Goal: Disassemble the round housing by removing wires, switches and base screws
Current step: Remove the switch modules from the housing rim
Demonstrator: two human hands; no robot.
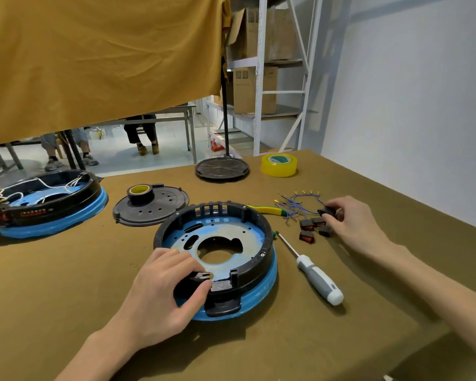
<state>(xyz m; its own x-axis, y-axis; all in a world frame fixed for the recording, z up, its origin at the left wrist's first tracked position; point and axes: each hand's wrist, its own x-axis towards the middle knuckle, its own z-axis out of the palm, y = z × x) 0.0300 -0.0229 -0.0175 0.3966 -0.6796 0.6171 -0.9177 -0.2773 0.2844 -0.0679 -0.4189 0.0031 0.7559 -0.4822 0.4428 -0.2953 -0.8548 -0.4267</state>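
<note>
Gripping the housing (217, 254) rim, left hand (160, 295); screwdriver (311, 268) just beside.

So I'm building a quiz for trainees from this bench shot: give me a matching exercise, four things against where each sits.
Things:
1. screwdriver
2. yellow tape roll
3. wired housing
4. loose switches

Places:
A. far left of the table
B. beside the right hand
C. just right of the housing that the left hand grips
D. far edge of the table, towards the shelving

Pairs: 1-C, 2-D, 3-A, 4-B
</note>
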